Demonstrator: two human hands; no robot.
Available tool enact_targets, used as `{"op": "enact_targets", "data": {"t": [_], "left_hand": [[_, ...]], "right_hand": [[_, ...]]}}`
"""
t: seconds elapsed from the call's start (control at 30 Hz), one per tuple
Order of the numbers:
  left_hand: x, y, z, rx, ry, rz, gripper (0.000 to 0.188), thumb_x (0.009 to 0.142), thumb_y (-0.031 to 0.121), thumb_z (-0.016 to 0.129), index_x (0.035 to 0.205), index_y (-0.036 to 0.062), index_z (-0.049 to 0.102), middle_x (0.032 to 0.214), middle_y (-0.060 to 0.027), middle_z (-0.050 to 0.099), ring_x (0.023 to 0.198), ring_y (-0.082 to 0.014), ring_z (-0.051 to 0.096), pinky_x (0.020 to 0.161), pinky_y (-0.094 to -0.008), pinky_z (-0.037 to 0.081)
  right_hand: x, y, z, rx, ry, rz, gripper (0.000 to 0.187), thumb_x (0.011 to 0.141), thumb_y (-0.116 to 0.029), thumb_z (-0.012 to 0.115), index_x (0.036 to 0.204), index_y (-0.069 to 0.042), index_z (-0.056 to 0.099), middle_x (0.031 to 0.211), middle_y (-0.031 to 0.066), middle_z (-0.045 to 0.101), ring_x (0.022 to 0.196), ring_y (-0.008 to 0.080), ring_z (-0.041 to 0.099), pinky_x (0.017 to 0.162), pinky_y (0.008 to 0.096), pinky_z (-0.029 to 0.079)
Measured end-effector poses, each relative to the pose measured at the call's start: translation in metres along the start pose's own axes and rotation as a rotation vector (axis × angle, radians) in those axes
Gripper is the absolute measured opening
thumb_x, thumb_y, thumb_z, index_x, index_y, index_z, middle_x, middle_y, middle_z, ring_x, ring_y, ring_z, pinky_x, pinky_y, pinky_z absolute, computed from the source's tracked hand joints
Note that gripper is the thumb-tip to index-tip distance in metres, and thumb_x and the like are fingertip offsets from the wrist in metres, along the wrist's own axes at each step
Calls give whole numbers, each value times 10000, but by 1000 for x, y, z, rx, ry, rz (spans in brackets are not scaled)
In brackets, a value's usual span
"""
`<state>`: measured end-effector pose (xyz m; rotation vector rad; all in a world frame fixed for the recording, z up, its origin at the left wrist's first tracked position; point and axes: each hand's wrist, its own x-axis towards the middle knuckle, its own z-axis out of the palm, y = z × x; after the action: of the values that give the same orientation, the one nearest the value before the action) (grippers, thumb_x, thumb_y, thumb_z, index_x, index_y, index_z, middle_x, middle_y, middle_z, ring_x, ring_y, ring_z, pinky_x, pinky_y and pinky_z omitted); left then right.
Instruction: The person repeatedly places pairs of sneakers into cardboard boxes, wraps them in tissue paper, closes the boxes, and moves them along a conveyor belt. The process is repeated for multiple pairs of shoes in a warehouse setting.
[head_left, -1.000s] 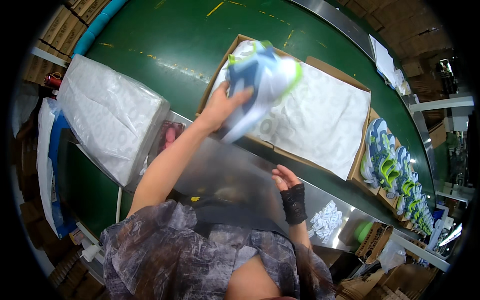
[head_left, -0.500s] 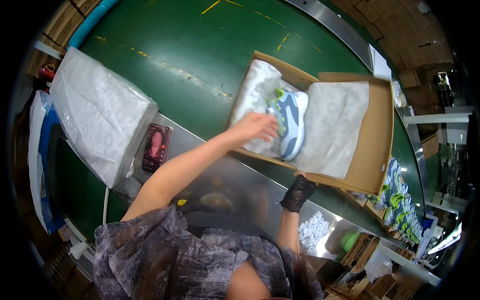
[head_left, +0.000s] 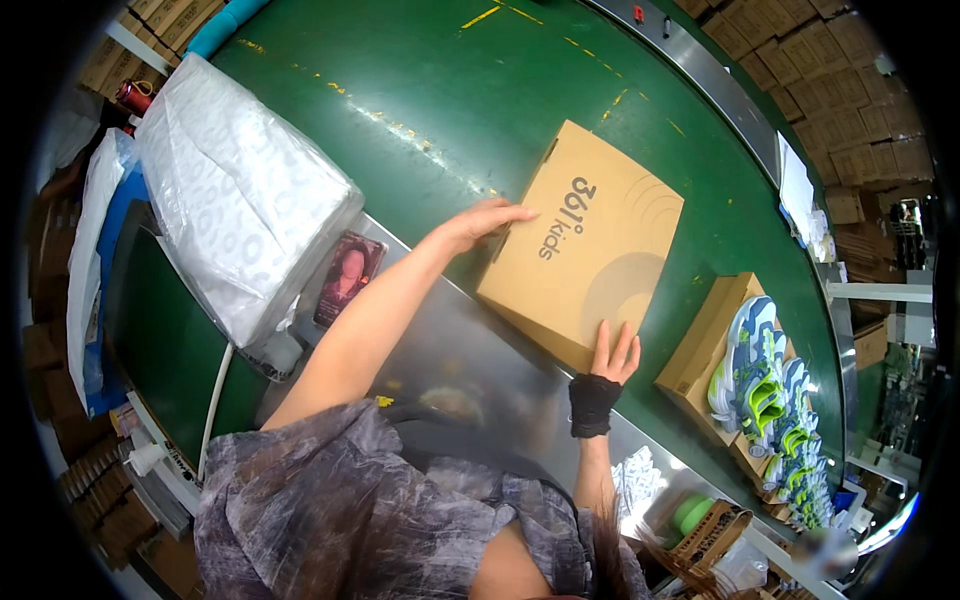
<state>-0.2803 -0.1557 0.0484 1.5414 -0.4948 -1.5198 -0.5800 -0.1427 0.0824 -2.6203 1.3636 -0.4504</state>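
Note:
A closed brown cardboard shoebox (head_left: 590,240) lies on the green conveyor belt (head_left: 420,90). My left hand (head_left: 480,222) rests flat against the box's near left corner, fingers stretched out. My right hand (head_left: 614,352), with a black wrist wrap, presses its spread fingers on the box's near right edge. Neither hand grips anything.
A stack of white wrapping paper in a clear bag (head_left: 240,200) lies to the left, with a small picture card (head_left: 347,275) beside it. At the right, an open box with blue, white and green shoes (head_left: 750,370) leads a row of more shoes (head_left: 800,470). Cardboard cartons (head_left: 840,110) stand beyond the belt.
The box was open with a shoe and paper inside; its lid is now shut and both hands lie on the box. More shoeboxes have come into view at the right.

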Motion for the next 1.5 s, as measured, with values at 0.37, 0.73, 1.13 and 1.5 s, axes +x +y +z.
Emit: {"op": "enact_targets", "data": {"t": [0.37, 0.73, 1.13, 1.5], "left_hand": [[-147, -17, 8, -563, -89, 195, 546, 784, 426, 487, 1149, 21, 498, 1010, -106, 595, 831, -186, 606, 694, -319, 502], [-404, -112, -174, -633, 592, 1025, 424, 887, 382, 316, 1176, 120, 481, 1139, -77, 539, 1026, -241, 530, 864, -357, 446], [-349, -162, -118, -1514, 901, 464, 789, 730, 268, 664, 1322, 23, 204, 1215, -214, 409, 1089, -314, 454, 837, -464, 402], [-246, -82, 2, -809, 373, 193, 346, 812, 330, 565, 1037, 73, 515, 928, -54, 571, 828, -188, 546, 718, -355, 448]], "right_hand": [[5, -92, -196, 852, -277, -657, 277, 639, -80, 654, 895, -1, 583, 951, 180, 601, 913, 340, 589, 719, 419, 430], [-30, -154, -246, 1279, -228, -1111, 178, 827, -149, 535, 814, -3, 635, 867, 134, 623, 795, 233, 609, 721, 367, 423], [-19, 142, -164, -436, 121, -76, 454, 662, -324, 681, 1067, -169, 544, 1153, 90, 506, 1089, 245, 464, 866, 526, 308], [5, 207, -186, -410, -229, 387, 634, 700, -562, 591, 1241, -268, 443, 1059, 206, 560, 1060, 341, 507, 914, 626, 234]]}}
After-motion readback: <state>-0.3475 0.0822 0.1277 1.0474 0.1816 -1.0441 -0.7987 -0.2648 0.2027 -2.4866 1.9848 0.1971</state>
